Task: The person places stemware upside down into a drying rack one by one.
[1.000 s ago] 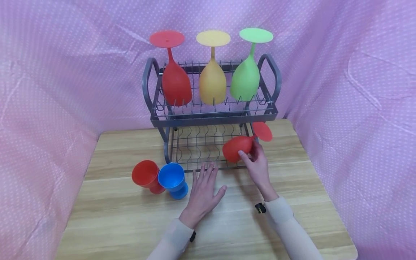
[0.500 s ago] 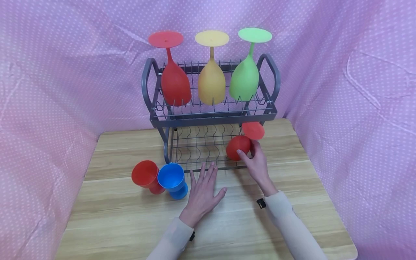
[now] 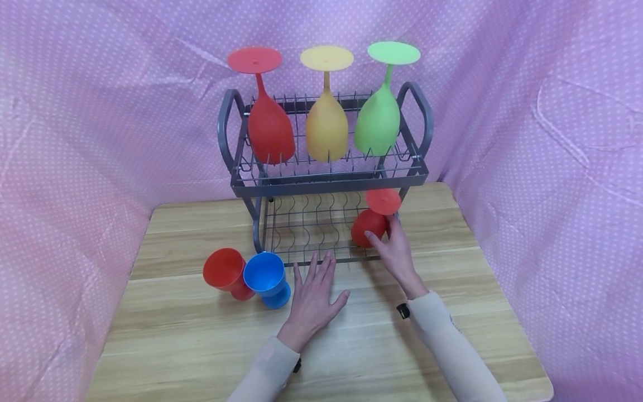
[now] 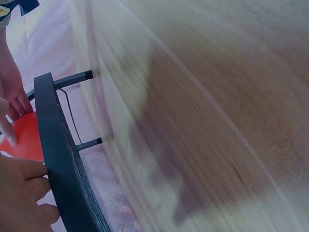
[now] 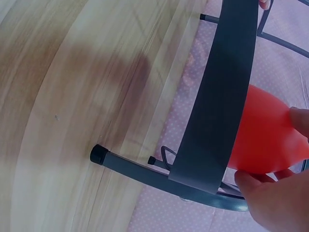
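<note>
In the head view my right hand (image 3: 398, 250) grips the bowl of a red goblet (image 3: 368, 229) at the right end of the rack's lower tier. The goblet is upside down, its round foot (image 3: 383, 201) tilted up just below the upper tier's front bar. In the right wrist view my thumb and fingers curl round the red bowl (image 5: 270, 130), whose rim is hidden behind the rack's front bar (image 5: 222, 87). My left hand (image 3: 313, 301) lies with spread, straight fingers, fingertips right at the lower tier's front edge. It holds nothing.
A grey two-tier dish rack (image 3: 329, 184) stands at the table's back. Upside down on its upper tier are a red goblet (image 3: 271, 131), a yellow goblet (image 3: 327, 128) and a green goblet (image 3: 378, 125). Left of my left hand stand a red cup (image 3: 224, 269) and a blue cup (image 3: 265, 274).
The red goblet in my right hand has turned more upright, its foot swinging left and its bowl drawing slightly right. My left hand stays where it was.
</note>
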`<act>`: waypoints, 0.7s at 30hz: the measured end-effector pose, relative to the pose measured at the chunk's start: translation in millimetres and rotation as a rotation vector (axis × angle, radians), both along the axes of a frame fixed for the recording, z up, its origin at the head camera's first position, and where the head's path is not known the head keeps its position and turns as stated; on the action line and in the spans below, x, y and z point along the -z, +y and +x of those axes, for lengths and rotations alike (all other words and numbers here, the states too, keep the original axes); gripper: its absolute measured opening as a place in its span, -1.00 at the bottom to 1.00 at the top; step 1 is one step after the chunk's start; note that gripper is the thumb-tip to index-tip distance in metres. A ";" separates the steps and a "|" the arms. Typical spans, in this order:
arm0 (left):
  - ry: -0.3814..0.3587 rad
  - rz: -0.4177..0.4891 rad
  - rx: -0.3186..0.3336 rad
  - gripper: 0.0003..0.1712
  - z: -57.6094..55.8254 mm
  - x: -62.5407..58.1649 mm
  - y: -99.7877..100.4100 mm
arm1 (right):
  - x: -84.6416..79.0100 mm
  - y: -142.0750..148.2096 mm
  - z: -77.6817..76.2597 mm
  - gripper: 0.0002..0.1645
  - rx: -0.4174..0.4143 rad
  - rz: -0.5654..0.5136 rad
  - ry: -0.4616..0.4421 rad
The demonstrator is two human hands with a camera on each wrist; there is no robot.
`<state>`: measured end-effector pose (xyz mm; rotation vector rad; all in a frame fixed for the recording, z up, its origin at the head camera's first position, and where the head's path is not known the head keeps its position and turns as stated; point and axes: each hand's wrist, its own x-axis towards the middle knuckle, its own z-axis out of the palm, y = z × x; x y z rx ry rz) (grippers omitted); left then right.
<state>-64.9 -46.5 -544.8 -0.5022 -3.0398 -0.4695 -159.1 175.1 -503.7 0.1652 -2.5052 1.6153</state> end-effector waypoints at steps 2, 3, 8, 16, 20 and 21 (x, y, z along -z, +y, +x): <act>0.001 -0.010 -0.003 0.00 -0.3 0.0 0.1 | 0.3 -0.4 -1.0 -0.15 0.001 0.010 -0.005; 0.001 -0.015 -0.003 -0.01 -0.4 -0.1 0.2 | 0.2 -0.5 -1.2 -0.15 0.002 0.016 -0.007; 0.009 -0.031 -0.002 -0.01 -0.2 -1.4 0.6 | 1.1 -0.6 -1.1 -0.17 -0.001 0.030 -0.023; -0.008 -0.020 -0.010 -0.01 1.2 -1.2 0.8 | 1.6 -2.5 -1.9 -0.17 0.007 0.051 -0.053; 0.003 -0.020 -0.009 -0.01 1.2 -0.2 0.8 | 2.0 -3.5 -2.9 -0.16 0.019 0.063 -0.047; 0.003 -0.021 -0.009 -0.01 1.3 0.0 0.8 | 2.1 -3.7 -3.2 -0.16 0.021 0.064 -0.044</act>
